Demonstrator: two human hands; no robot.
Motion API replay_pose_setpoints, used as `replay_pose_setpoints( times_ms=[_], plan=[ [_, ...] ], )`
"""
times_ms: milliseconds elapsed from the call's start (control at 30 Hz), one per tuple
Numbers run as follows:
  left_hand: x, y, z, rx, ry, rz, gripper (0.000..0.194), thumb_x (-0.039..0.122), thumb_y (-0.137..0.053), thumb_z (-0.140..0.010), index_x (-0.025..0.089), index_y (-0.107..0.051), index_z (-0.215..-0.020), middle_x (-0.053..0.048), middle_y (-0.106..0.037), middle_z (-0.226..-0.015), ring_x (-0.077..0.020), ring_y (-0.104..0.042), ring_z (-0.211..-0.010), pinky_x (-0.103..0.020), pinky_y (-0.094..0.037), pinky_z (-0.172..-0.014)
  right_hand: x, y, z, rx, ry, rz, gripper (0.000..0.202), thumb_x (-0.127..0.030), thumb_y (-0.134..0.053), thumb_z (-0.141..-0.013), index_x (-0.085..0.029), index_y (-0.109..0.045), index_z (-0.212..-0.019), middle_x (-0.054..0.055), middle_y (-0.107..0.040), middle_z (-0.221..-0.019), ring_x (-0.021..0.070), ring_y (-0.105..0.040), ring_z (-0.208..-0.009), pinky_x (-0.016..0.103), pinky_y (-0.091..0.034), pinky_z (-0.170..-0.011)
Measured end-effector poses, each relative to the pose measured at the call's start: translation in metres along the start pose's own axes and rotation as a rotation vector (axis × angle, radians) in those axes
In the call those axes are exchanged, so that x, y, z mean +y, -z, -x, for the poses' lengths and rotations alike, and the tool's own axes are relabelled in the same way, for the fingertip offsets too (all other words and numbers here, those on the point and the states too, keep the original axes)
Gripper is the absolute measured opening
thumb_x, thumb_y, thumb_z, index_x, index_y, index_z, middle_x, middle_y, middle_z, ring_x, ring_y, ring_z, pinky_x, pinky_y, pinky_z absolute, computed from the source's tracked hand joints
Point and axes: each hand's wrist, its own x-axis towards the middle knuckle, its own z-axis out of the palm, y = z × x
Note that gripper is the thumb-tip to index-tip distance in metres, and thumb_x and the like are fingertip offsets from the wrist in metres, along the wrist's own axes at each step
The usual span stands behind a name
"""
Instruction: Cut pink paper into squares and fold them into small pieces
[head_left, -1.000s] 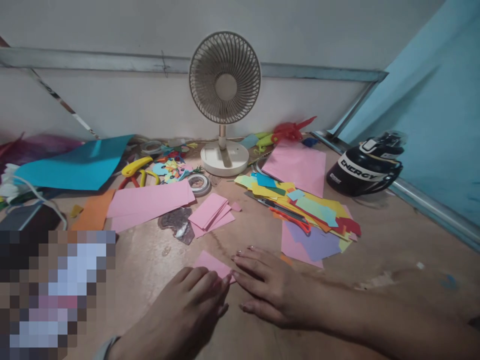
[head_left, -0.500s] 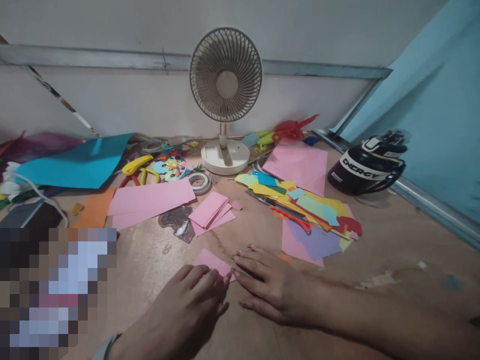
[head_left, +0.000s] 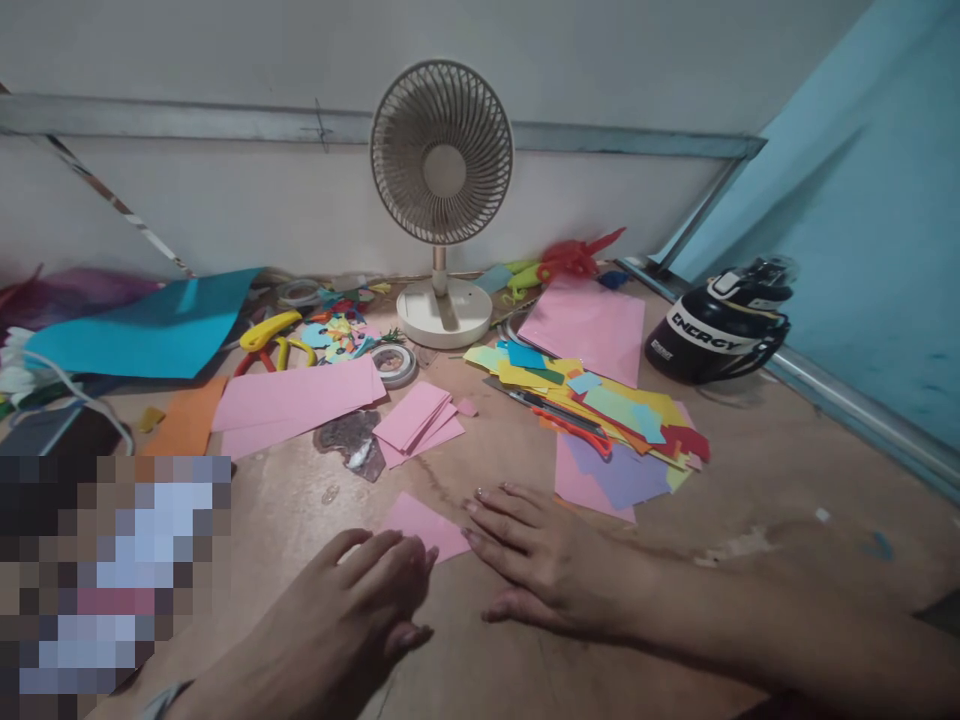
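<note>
A small pink paper (head_left: 426,527) lies on the wooden table (head_left: 277,560) between my hands. My left hand (head_left: 367,590) is at the paper's near left edge, fingers curled and thumb apart, with nothing visible in it. Resting flat with spread fingers, my right hand (head_left: 529,560) has its fingertips at the paper's right corner. Just beyond lies a stack of folded pink pieces (head_left: 416,418). Right of that stack, an orange-handled cutter (head_left: 589,432) lies on colored paper scraps (head_left: 637,405).
A white fan (head_left: 442,310) stands at the back. A black bottle (head_left: 712,330) is at the right. Pink strips (head_left: 300,400), a tape roll (head_left: 394,366), yellow-handled scissors (head_left: 274,330) and a blue sheet (head_left: 150,325) lie at the left. A blurred patch covers the lower left.
My left hand has drawn back to the left, its thumb now further from the fingers, and more of the small pink paper shows. My right hand stays flat. The view has shifted slightly.
</note>
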Motion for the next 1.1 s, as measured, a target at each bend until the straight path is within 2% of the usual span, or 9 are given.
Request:
replay_pose_setpoints(
  times_ms=[100,267,467,700,833,933,967,1000,1100],
  plan=[
    [-0.003,0.003,0.008,0.029,-0.022,-0.087,0.041,0.045,-0.035,-0.107,0.018,-0.057,-0.129,-0.008,-0.065,-0.123,-0.0240,-0.059,-0.109,-0.038,-0.043,-0.089,-0.001,0.004,0.001,-0.046,-0.022,0.001,0.057,-0.053,-0.043,-0.101,-0.008,-0.063,-0.128,0.017,-0.063,-0.134,0.0342,-0.058,-0.125,0.050,-0.048,-0.104],
    [-0.005,0.001,0.013,0.030,-0.041,-0.147,0.044,0.048,-0.037,-0.106,0.018,-0.060,-0.128,-0.008,-0.065,-0.124,-0.0239,-0.059,-0.110,-0.037,-0.045,-0.089,-0.010,0.002,-0.011,-0.159,-0.013,-0.052,0.071,-0.060,-0.040,-0.100,-0.004,-0.050,-0.142,0.023,-0.051,-0.145,0.0383,-0.044,-0.137,0.060,-0.034,-0.112],
    [-0.004,-0.002,0.013,0.008,-0.050,-0.156,0.042,0.050,-0.043,-0.104,0.020,-0.060,-0.128,-0.007,-0.064,-0.125,-0.0251,-0.059,-0.112,-0.038,-0.045,-0.090,-0.014,0.001,-0.016,-0.269,-0.023,-0.104,0.081,-0.068,-0.034,-0.097,-0.004,-0.045,-0.146,0.022,-0.045,-0.149,0.0356,-0.034,-0.144,0.056,-0.021,-0.120],
    [-0.006,0.000,0.013,-0.011,-0.066,-0.176,0.044,0.049,-0.041,-0.105,0.018,-0.057,-0.132,-0.007,-0.065,-0.125,-0.0247,-0.059,-0.113,-0.038,-0.044,-0.092,-0.009,0.017,0.003,-0.229,-0.072,-0.047,0.080,-0.069,-0.038,-0.096,-0.002,-0.057,-0.137,0.022,-0.054,-0.142,0.0374,-0.045,-0.137,0.055,-0.033,-0.114],
    [-0.015,0.006,0.012,0.021,-0.058,-0.276,0.050,0.055,-0.046,-0.101,0.017,-0.056,-0.133,-0.009,-0.063,-0.129,-0.0269,-0.059,-0.114,-0.041,-0.043,-0.097,-0.022,0.013,0.001,-0.166,0.011,-0.099,0.073,-0.065,-0.044,-0.096,-0.005,-0.058,-0.136,0.021,-0.057,-0.139,0.0364,-0.052,-0.131,0.051,-0.041,-0.109],
    [-0.012,0.012,0.009,0.136,0.074,-0.350,0.032,0.027,-0.042,-0.102,0.015,-0.061,-0.124,-0.011,-0.066,-0.125,-0.0290,-0.060,-0.115,-0.047,-0.041,-0.101,-0.029,0.008,-0.009,-0.031,0.100,-0.215,0.050,-0.049,-0.041,-0.103,-0.012,-0.062,-0.130,0.015,-0.066,-0.131,0.0287,-0.060,-0.121,0.046,-0.044,-0.105],
    [-0.009,0.014,0.008,0.144,0.106,-0.348,0.033,0.016,-0.040,-0.099,0.016,-0.062,-0.123,-0.012,-0.066,-0.124,-0.0289,-0.060,-0.116,-0.048,-0.041,-0.102,-0.028,0.008,-0.014,0.039,0.052,-0.269,0.046,-0.046,-0.040,-0.104,-0.013,-0.066,-0.123,0.014,-0.070,-0.123,0.0270,-0.064,-0.113,0.043,-0.047,-0.101],
    [-0.005,0.015,0.007,0.162,0.107,-0.333,0.037,0.009,-0.038,-0.095,0.016,-0.062,-0.123,-0.011,-0.067,-0.123,-0.0282,-0.061,-0.115,-0.047,-0.042,-0.101,-0.026,0.008,-0.021,0.023,-0.030,-0.323,0.040,-0.042,-0.042,-0.103,-0.014,-0.068,-0.116,0.014,-0.071,-0.118,0.0248,-0.065,-0.105,0.039,-0.050,-0.094],
    [0.009,0.011,0.008,0.226,0.107,-0.257,0.032,0.020,-0.043,-0.098,0.015,-0.062,-0.124,-0.009,-0.070,-0.119,-0.0234,-0.066,-0.106,-0.037,-0.049,-0.094,-0.010,0.008,-0.046,0.012,-0.325,-0.441,0.020,-0.025,-0.049,-0.100,-0.017,-0.068,-0.100,0.009,-0.071,-0.097,0.0210,-0.063,-0.091,0.034,-0.051,-0.082]
  ],
)
